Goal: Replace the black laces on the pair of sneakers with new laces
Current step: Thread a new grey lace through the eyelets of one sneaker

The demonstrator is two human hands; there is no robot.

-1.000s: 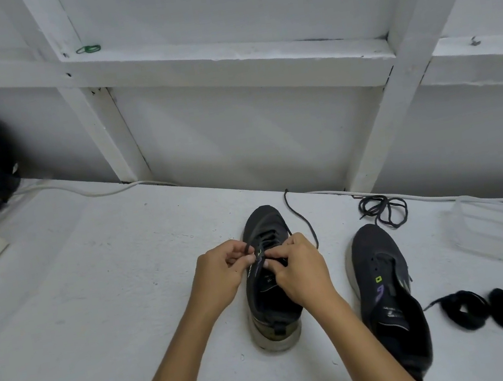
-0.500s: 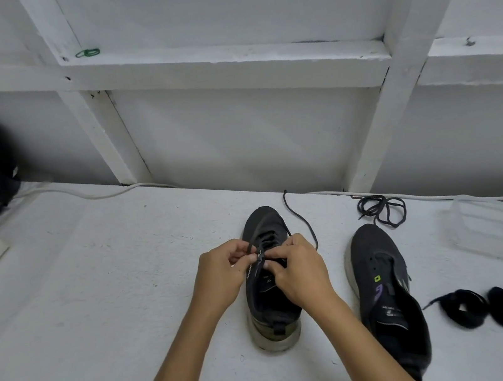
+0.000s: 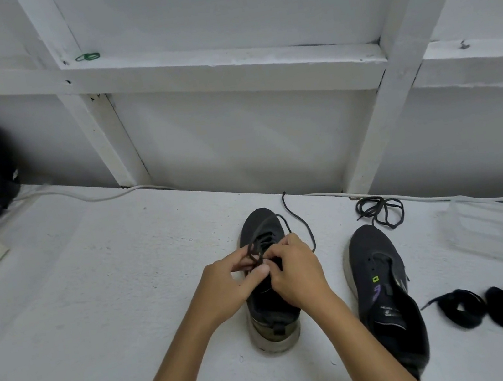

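Head view: both hands' grip, left hand (image 3: 226, 288) and right hand (image 3: 296, 273), now lifts the pinched lace (image 3: 255, 252) higher.

A dark sneaker (image 3: 267, 290) stands upright, toe pointing away, with a black lace (image 3: 297, 219) threaded through its upper eyelets and one end trailing past the toe. Right of it lies a second, unlaced sneaker (image 3: 382, 288). Beyond that one's toe sits a loose lace (image 3: 378, 209); right of its heel, two coiled lace bundles (image 3: 486, 308).
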